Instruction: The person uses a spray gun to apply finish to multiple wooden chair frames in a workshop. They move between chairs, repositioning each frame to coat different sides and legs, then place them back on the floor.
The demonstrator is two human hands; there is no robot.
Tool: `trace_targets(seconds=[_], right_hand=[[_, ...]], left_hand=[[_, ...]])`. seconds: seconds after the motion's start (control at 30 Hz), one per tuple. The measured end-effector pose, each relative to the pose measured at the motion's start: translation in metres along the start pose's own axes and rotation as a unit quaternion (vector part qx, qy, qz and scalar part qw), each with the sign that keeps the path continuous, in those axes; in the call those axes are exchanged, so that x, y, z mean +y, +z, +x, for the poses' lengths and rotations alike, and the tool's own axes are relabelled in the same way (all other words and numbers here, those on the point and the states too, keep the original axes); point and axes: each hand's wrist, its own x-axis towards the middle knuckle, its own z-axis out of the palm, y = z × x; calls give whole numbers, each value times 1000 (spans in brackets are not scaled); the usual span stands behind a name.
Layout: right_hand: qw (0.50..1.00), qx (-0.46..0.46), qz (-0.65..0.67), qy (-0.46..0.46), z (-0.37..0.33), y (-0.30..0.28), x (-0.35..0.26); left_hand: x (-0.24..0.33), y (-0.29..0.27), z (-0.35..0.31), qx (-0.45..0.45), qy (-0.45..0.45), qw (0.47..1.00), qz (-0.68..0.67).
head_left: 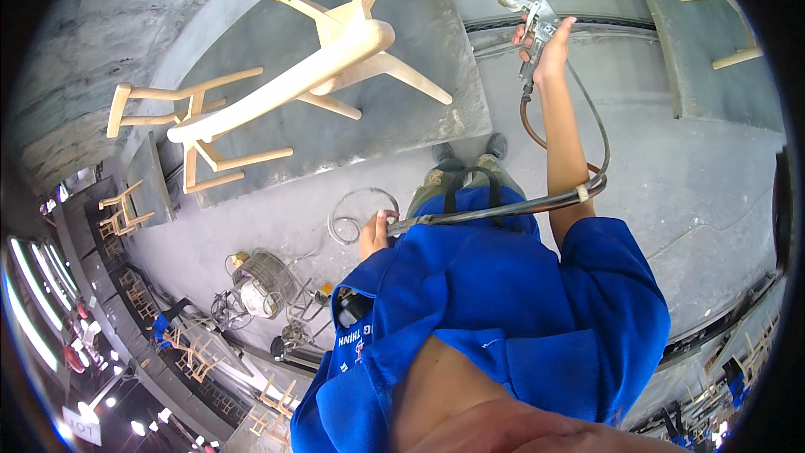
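Observation:
A metal spray gun [541,27] is gripped in my right hand [549,54], held out ahead with its nozzle toward the far left. Fingers wrap its handle and trigger side, and the thumb sticks up. From the gun's base, hoses [520,203] loop down along my right forearm and run across my waist. My left hand [375,235] closes round the hoses at my left side. Pale wooden furniture frames, one with a long curved rail [289,84] and splayed legs, lie on a grey board [411,130] ahead to the left, apart from both hands.
Another grey panel [713,92] with wooden legs stands at the far right. Behind on the left are a round metal pot [262,289] with fittings and coiled hose [344,214] on the floor. More wooden frames [197,356] stand farther back.

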Motion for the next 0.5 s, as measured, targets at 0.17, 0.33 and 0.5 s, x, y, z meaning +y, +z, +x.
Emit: trace_targets(seconds=[0.17, 0.33, 0.5], right_hand=[[992, 46, -112, 34, -12, 8, -11], [996, -26, -48, 68, -30, -5, -18], [980, 11, -163, 115, -39, -3, -13]], left_hand=[[32, 6, 5, -32, -31, 999, 9], [40, 12, 0, -17, -79, 995, -65], [34, 28, 0, -67, -70, 995, -22]])
